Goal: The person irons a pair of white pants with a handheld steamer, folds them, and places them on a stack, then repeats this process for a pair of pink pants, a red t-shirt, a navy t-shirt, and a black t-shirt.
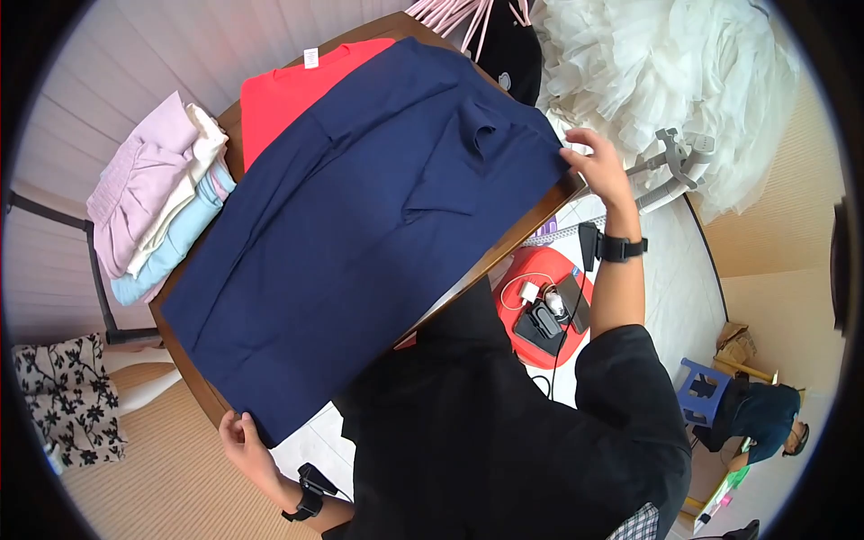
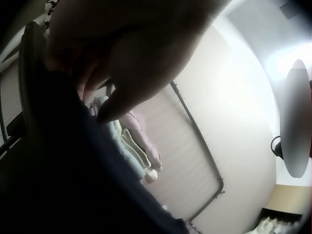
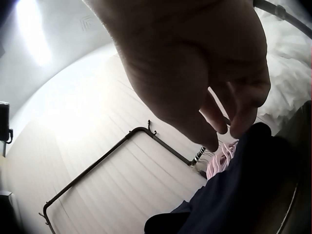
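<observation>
A navy garment (image 1: 333,225) lies spread across a brown table (image 1: 202,382), with a folded sleeve-like part near its right end. At the near left corner, my left hand (image 1: 252,459) pinches the navy edge between thumb and fingers. In the left wrist view, that thumb (image 2: 109,109) lies against the dark cloth. My right hand (image 1: 601,171) is at the far right corner of the garment, fingertips right at its edge. Its thumb and fingers (image 3: 239,119) stand apart in the right wrist view, close over the navy cloth (image 3: 229,180).
A red top (image 1: 279,103) lies partly under the navy garment. Folded lilac, cream and blue clothes (image 1: 157,198) are stacked at the table's left. White tulle (image 1: 666,81) and a grey metal stand (image 1: 675,166) are at right. A red stool (image 1: 531,346) holds devices. Someone (image 1: 765,418) sits at far right.
</observation>
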Demonstrator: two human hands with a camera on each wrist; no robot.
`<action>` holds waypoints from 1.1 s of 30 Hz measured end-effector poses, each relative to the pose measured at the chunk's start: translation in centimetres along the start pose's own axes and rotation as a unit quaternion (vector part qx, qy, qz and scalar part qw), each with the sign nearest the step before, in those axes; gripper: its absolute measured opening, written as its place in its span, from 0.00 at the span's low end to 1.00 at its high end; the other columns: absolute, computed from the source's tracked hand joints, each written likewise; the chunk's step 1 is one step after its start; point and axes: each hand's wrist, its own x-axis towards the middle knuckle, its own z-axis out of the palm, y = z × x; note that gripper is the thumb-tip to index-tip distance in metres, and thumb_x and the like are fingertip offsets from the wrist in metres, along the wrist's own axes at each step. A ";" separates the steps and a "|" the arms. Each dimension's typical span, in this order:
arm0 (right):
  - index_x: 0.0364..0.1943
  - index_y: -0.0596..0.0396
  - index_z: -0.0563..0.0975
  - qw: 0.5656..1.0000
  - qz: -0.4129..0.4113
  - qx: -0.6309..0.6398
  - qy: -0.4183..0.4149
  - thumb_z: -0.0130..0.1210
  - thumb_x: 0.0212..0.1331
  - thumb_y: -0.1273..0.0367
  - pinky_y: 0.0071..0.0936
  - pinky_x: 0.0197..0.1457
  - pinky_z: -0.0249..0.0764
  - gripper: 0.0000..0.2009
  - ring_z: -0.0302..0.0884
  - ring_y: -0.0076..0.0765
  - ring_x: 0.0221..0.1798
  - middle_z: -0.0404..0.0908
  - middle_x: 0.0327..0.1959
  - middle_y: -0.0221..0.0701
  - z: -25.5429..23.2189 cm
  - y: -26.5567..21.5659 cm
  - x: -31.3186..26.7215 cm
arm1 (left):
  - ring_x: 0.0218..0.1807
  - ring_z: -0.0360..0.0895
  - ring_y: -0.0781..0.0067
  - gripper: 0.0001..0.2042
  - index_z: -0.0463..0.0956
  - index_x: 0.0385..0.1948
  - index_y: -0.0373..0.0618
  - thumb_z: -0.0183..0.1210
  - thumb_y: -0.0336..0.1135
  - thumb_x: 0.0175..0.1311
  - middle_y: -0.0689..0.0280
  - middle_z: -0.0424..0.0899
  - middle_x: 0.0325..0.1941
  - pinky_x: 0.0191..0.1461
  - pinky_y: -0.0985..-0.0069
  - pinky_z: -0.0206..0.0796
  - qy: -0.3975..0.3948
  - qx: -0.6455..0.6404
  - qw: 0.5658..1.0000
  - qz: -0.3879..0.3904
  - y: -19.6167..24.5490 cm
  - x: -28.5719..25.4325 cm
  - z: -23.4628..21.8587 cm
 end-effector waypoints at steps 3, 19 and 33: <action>0.50 0.60 0.77 0.998 0.008 -0.018 -0.058 0.62 0.56 0.71 0.22 0.31 0.72 0.17 0.74 0.23 0.26 0.81 0.42 0.34 1.0 -0.1 0.9 | 0.34 0.65 0.83 0.08 0.76 0.42 0.37 0.59 0.31 0.67 0.73 0.72 0.30 0.40 0.84 0.58 -0.029 -0.019 0.999 0.032 -0.4 1.0 -0.1; 0.44 0.54 0.77 0.990 0.034 -0.001 -0.135 0.65 0.52 0.66 0.25 0.38 0.71 0.16 0.75 0.26 0.39 0.79 0.36 0.31 -2.6 1.1 -0.7 | 0.28 0.59 0.87 0.13 0.68 0.53 0.40 0.56 0.28 0.69 0.76 0.66 0.25 0.33 0.88 0.50 0.001 -0.082 0.996 0.036 3.1 0.5 1.8; 0.42 0.55 0.75 0.978 -0.070 -0.171 -0.100 0.64 0.51 0.73 0.22 0.36 0.69 0.14 0.73 0.26 0.34 0.78 0.34 0.27 -2.9 2.6 -0.3 | 0.34 0.70 0.82 0.19 0.69 0.58 0.40 0.56 0.22 0.65 0.68 0.77 0.36 0.41 0.84 0.65 -0.065 0.007 0.995 0.071 1.1 1.4 0.5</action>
